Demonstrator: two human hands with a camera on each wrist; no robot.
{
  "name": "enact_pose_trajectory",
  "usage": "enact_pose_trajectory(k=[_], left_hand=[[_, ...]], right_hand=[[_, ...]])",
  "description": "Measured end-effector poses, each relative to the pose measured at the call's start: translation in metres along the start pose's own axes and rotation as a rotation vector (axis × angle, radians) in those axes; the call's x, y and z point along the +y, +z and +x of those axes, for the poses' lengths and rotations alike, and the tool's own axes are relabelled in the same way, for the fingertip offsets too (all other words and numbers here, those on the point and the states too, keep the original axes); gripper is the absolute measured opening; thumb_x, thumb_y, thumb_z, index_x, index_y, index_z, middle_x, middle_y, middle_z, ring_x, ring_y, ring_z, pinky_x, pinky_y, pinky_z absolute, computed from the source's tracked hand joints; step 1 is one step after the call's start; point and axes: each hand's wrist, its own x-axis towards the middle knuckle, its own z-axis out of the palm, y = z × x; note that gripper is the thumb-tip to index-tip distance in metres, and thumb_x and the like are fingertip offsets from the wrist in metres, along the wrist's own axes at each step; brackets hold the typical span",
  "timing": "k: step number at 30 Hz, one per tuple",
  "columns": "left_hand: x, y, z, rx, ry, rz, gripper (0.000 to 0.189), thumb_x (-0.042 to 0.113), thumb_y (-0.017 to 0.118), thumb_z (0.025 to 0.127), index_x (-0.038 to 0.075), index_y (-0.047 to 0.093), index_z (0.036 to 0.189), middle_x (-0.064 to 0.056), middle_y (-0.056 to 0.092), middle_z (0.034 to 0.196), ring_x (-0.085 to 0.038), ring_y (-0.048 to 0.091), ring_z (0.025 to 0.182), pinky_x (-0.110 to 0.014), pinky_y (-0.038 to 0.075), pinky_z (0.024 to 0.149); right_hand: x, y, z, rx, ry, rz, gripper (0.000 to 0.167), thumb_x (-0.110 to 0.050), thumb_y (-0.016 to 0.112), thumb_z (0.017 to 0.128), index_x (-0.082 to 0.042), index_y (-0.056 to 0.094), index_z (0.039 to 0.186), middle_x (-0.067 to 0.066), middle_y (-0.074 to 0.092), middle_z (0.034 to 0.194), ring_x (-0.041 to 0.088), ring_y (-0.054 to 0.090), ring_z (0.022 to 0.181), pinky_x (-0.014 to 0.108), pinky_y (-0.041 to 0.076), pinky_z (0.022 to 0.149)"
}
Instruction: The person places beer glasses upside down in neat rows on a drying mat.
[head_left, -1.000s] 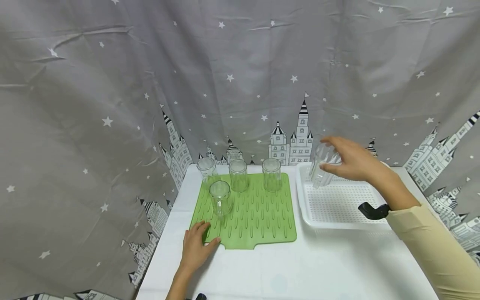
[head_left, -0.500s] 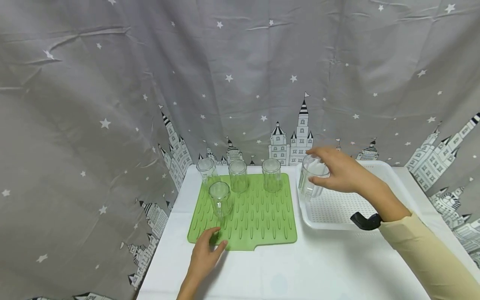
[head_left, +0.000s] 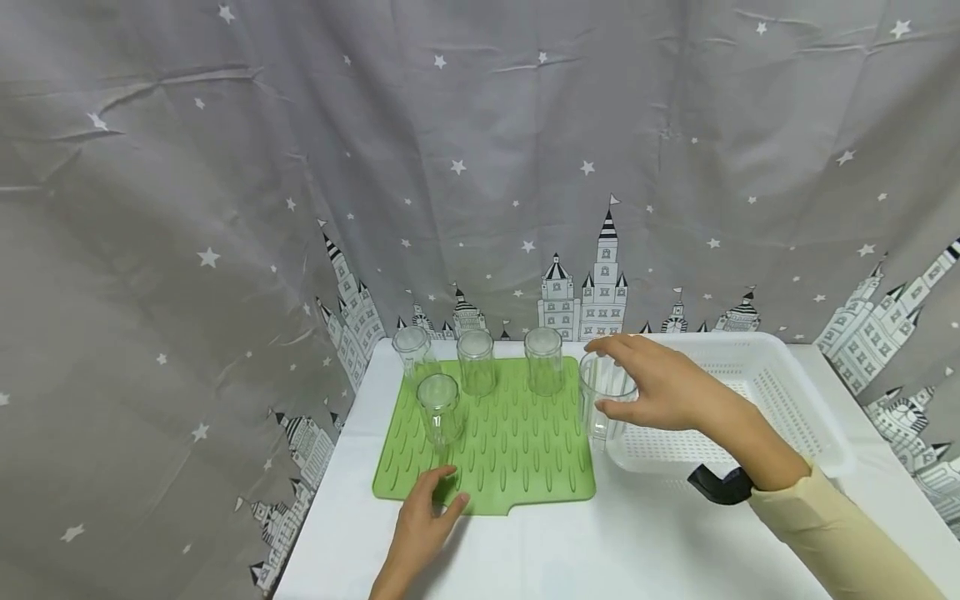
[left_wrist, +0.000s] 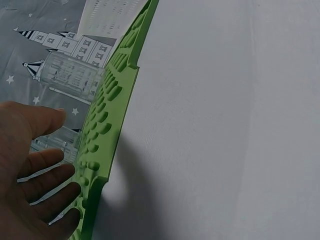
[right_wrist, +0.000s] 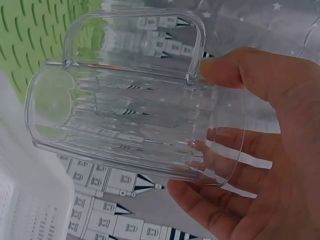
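Observation:
A clear ribbed mug (right_wrist: 135, 125) with a looped handle hangs in my right hand (head_left: 667, 383), whose thumb and fingers grip it around the rim end. In the head view this mug is between the green mat (head_left: 517, 458) and the white basket (head_left: 813, 408), above the table. My left hand (head_left: 422, 525) is at the mat's front left edge, fingers loosely bent and holding nothing; the left wrist view shows the thumb (left_wrist: 47, 120) apart from the fingers. Nearest to it on the mat stands a clear mug (head_left: 440, 408).
Along the mat's back edge stand three more clear mugs, a left one (head_left: 415, 350), a middle one (head_left: 477, 362) and a right one (head_left: 543, 362). The perforated basket lies right of the mat. A grey curtain (head_left: 480, 125) with stars and castles hangs behind the white table (head_left: 570, 550).
My right hand has carried the mug left and nearer, from over the basket to the mat's right edge. My left hand has shifted slightly right and nearer along the mat's front edge.

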Motion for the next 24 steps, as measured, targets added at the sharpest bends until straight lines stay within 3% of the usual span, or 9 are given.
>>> enact_pose_trajectory(k=[8,12,16,19,24], left_hand=[[0.014,0.008,0.006,-0.029,0.041,-0.062,0.051,0.035,0.080,0.098,0.018,0.065,0.144,-0.003,0.068,0.146,-0.031,0.064,0.139,-0.057,0.051,0.118],[0.029,0.014,0.016,-0.098,0.096,-0.162,0.055,0.035,0.080,0.098,0.018,0.063,0.147,0.001,0.066,0.148,-0.026,0.062,0.141,-0.053,0.050,0.122],[0.045,0.020,0.023,-0.172,0.151,-0.261,0.058,0.032,0.082,0.097,0.018,0.061,0.149,-0.004,0.065,0.150,-0.024,0.061,0.143,-0.046,0.048,0.125],[0.054,0.025,0.025,-0.214,0.175,-0.316,0.061,0.032,0.083,0.096,0.021,0.058,0.151,-0.009,0.063,0.153,-0.026,0.060,0.143,-0.049,0.049,0.124],[0.061,0.036,0.024,-0.293,0.178,-0.412,0.072,0.027,0.087,0.093,0.025,0.051,0.156,-0.003,0.059,0.158,-0.027,0.057,0.147,-0.054,0.048,0.123]], right_hand=[[-0.017,0.010,0.001,-0.008,-0.055,0.025,0.073,-0.038,0.082,0.089,-0.017,0.055,0.153,0.003,0.065,0.150,0.029,0.062,0.140,0.056,0.055,0.113],[-0.026,0.017,0.008,-0.033,-0.091,0.047,0.073,-0.038,0.082,0.088,-0.020,0.054,0.154,-0.001,0.064,0.151,0.026,0.063,0.138,0.053,0.057,0.111],[-0.036,0.028,0.015,-0.065,-0.119,0.073,0.073,-0.039,0.082,0.088,-0.022,0.054,0.154,-0.002,0.062,0.152,0.025,0.063,0.138,0.052,0.058,0.110],[-0.042,0.037,0.018,-0.082,-0.143,0.092,0.073,-0.038,0.082,0.088,-0.022,0.054,0.154,-0.002,0.062,0.153,0.024,0.062,0.139,0.051,0.057,0.111],[-0.049,0.051,0.017,-0.095,-0.186,0.105,0.073,-0.037,0.082,0.087,-0.022,0.055,0.154,-0.002,0.061,0.153,0.024,0.061,0.141,0.051,0.058,0.112]])
